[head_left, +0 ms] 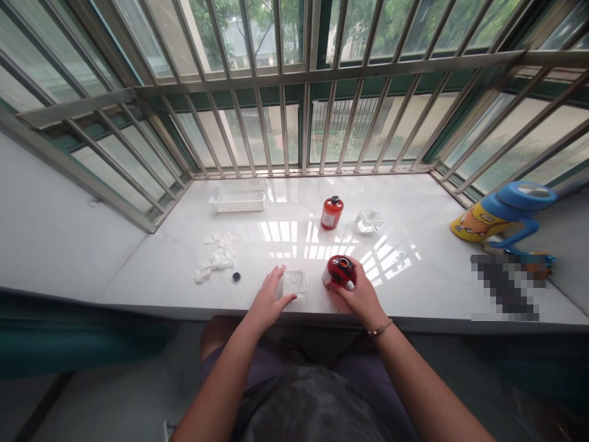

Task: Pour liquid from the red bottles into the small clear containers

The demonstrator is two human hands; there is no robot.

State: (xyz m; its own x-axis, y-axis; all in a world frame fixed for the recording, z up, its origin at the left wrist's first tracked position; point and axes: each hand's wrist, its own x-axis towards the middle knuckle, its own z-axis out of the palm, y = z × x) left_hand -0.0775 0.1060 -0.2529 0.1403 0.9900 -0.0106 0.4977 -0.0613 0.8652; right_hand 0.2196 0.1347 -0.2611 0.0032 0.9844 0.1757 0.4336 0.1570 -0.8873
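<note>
My right hand (361, 291) is wrapped round a red bottle (339, 268) whose neck is uncapped, near the front edge of the white counter (175, 261). To its left, my left hand (271, 294) has thumb and fingers spread at the left side of a small clear square container (294, 283); whether they touch it I cannot tell. A small black cap (236, 277) lies left of that hand. Farther back stand a second red bottle (332, 213) with a black top and a white label, and another clear square container (369, 221).
A white perforated basket (239, 199) sits at the back left. Crumpled white pieces (216, 261), perhaps tissue, lie in front of it. On the right a blue and yellow flask (501, 212) leans by the wall, near a blurred-out dark object (504, 288). Metal window bars (304, 126) rise behind the counter.
</note>
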